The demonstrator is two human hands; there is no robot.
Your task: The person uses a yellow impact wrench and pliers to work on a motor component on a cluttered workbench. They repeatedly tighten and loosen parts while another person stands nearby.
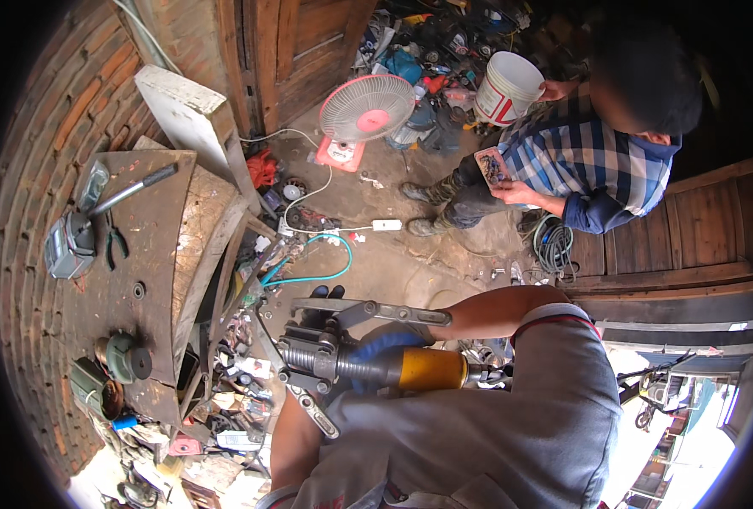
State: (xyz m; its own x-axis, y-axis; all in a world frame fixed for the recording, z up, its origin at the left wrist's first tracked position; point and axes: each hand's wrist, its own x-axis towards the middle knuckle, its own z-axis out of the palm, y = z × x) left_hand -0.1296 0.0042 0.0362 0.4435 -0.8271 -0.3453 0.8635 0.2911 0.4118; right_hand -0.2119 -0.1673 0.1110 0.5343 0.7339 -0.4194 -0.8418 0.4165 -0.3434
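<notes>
A hydraulic gear puller (359, 365) with hinged metal jaws, a ribbed grey body and a yellow band lies crosswise in front of my torso. Gripping its body from the far side is my right hand (385, 339), closed and in a blue glove. My left forearm rises from below and passes under the jaw end. Dark gloved fingertips of my left hand (326, 293) appear beyond the jaws; the puller hides most of that hand, which seems to hold it from beneath.
A wooden workbench (130, 314) with pliers, a hammer and metal parts stands at left. A pink-and-grey fan (366, 109) stands ahead, its cord crossing the floor. At upper right, a person in a checked shirt (597, 157) holds a white bucket (509, 87) and a small tray (492, 166).
</notes>
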